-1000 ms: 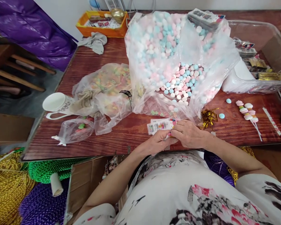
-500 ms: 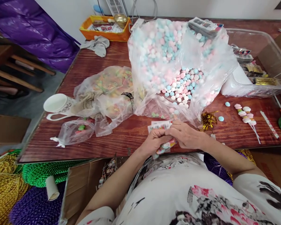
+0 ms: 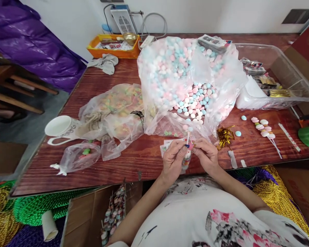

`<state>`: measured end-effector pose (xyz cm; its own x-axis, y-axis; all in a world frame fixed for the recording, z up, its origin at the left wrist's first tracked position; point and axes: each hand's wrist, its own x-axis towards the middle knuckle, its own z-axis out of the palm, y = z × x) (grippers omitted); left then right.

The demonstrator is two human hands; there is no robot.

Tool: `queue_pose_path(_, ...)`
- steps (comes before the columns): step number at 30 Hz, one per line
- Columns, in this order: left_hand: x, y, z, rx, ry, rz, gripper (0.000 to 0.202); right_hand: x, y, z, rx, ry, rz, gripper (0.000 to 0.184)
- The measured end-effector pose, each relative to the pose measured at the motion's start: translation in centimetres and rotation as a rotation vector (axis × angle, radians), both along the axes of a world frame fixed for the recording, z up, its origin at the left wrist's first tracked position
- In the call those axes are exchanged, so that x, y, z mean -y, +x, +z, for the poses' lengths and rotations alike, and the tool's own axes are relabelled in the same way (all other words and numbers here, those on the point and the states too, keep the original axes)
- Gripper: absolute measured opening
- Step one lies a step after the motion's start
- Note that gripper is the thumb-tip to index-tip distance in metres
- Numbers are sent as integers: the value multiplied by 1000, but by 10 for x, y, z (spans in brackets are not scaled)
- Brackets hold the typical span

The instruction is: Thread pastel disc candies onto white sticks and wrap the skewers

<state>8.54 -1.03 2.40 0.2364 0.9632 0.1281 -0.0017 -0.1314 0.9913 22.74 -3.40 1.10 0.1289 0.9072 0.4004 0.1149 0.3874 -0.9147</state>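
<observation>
Between both hands is a wrapped candy skewer (image 3: 186, 162), its white stick pointing away from me and its bagged candies towards my body. My left hand (image 3: 173, 160) pinches it near the stick, by a small blue and pink piece. From the other side, the fingers of my right hand (image 3: 206, 156) close on the same pink piece. Printed cards (image 3: 165, 146) lie partly under my left hand. Gold twist ties (image 3: 225, 136) sit right of my right hand. Beyond my hands, a big clear bag (image 3: 164, 75) lies open, showing pink, white and blue candies (image 3: 195, 103).
Unwrapped candy skewers (image 3: 264, 127) and a printed strip (image 3: 289, 137) lie at right, near green tape (image 3: 307, 135). A clear plastic bin (image 3: 275, 103) stands behind. Leftward are a second candy bag (image 3: 113, 109), a white mug (image 3: 59, 127) and an orange tray (image 3: 113, 53). A cardboard box (image 3: 84, 212) holds finished-looking skewers below.
My hands have turned the wrapped skewer so its stick now shows upright between them. They have moved apart slightly, and a blue and pink piece shows at its neck. My view has tilted up.
</observation>
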Motion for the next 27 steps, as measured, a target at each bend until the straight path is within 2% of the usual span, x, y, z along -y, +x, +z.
queue_pose_path(3,8,-1,-12,100,-210,-57,30,-3,6,5,102,35,6,11)
queue_pose_path(5,14,-3,-21,162,-356,-73,37,-2,5,5,146,48,-55,12)
queue_pose_path(8,20,-4,-30,170,-448,-94,41,0,0,-1,234,121,-144,13)
queue_pose_path(10,20,-4,-28,124,-435,-122,40,0,-2,-7,351,193,-164,16)
queue_pose_path(14,8,-5,-15,85,-424,-225,39,-2,-1,-12,548,253,-149,19)
queue_pose_path(16,1,-7,-8,33,-400,-301,33,-3,-1,-12,498,218,-140,18)
queue_pose_path(18,-3,-9,-3,-103,-311,-351,27,-3,-2,-10,360,151,-161,16)
queue_pose_path(20,-4,-10,1,-247,-196,-372,27,-2,-4,-8,248,111,-193,13)
queue_pose_path(22,-3,-10,3,-311,-136,-382,29,-1,-5,-7,234,127,-220,12)
queue_pose_path(27,-1,-10,5,-150,-213,-421,32,-2,-8,-6,398,228,-256,14)
